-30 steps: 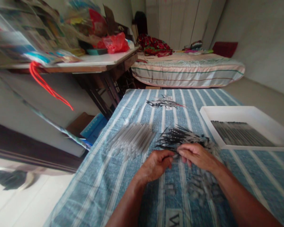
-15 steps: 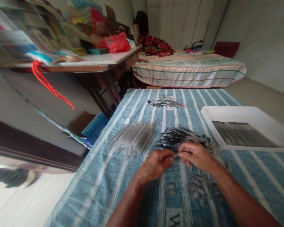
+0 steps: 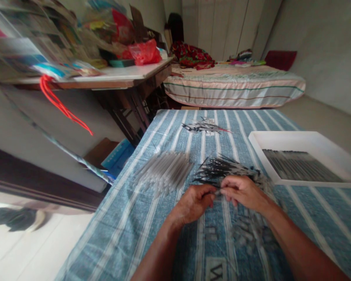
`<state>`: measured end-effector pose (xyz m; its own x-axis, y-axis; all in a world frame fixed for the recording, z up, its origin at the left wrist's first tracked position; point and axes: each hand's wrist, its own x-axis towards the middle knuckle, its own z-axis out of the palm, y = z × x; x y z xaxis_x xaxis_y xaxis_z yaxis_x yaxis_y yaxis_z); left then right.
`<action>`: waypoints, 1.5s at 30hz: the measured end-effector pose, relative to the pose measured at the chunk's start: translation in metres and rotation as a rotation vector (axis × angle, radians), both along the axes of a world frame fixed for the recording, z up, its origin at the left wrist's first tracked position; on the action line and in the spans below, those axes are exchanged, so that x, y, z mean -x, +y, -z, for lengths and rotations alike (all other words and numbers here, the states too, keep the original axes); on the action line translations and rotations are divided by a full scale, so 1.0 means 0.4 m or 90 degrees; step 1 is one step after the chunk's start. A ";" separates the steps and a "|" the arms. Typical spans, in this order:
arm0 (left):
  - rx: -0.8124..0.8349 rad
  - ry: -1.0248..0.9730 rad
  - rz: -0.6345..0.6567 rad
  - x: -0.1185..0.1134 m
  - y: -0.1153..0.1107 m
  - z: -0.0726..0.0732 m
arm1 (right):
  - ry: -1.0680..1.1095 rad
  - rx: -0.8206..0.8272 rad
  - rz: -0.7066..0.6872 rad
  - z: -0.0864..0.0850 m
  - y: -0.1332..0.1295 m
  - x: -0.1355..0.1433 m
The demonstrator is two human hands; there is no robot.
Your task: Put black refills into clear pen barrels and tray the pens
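While a small grey piece [image 3: 218, 192] is pinched in the fingertips of both left hand [image 3: 193, 203] and right hand [image 3: 242, 192] (long axis indeterminable, blurred), the pile of black rods [image 3: 218, 168] is noted just beyond, nearer the right.

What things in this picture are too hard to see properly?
All in the head view:
- Small grey piece at the left hand and right hand: fingers cover much of it.
- Dark sticks: the right hand hides part of the pile.
- Loose grey pieces: too blurred to count.
- White tray: the picture's right edge cuts off a corner.
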<state>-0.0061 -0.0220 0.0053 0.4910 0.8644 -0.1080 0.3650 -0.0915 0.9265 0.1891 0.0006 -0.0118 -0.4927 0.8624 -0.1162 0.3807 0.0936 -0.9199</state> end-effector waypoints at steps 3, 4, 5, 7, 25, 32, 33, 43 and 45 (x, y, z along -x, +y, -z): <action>0.001 0.000 -0.002 -0.001 -0.001 0.000 | -0.019 0.015 0.008 0.001 0.001 0.000; 0.000 0.003 -0.006 -0.002 -0.001 0.000 | -0.023 0.023 0.014 0.000 0.001 0.000; -0.003 0.009 -0.009 -0.002 -0.001 0.000 | -0.019 0.028 0.018 0.000 0.001 0.000; -0.013 0.019 -0.005 -0.003 -0.001 0.001 | 0.002 0.022 0.011 -0.003 0.001 0.000; -0.199 0.102 -0.017 -0.015 0.004 0.010 | -0.034 0.042 0.021 -0.001 0.003 -0.001; -0.259 0.180 0.018 0.003 0.010 0.007 | -0.036 0.029 0.053 -0.007 0.002 -0.004; -0.268 0.181 0.010 0.008 0.011 0.005 | -0.042 0.021 0.048 -0.009 0.001 -0.004; -0.287 0.214 -0.200 0.026 0.016 0.002 | -0.296 -0.169 -0.306 -0.044 -0.078 0.070; -0.275 0.204 -0.223 0.024 0.017 0.004 | -0.344 -0.205 -0.324 -0.048 -0.089 0.083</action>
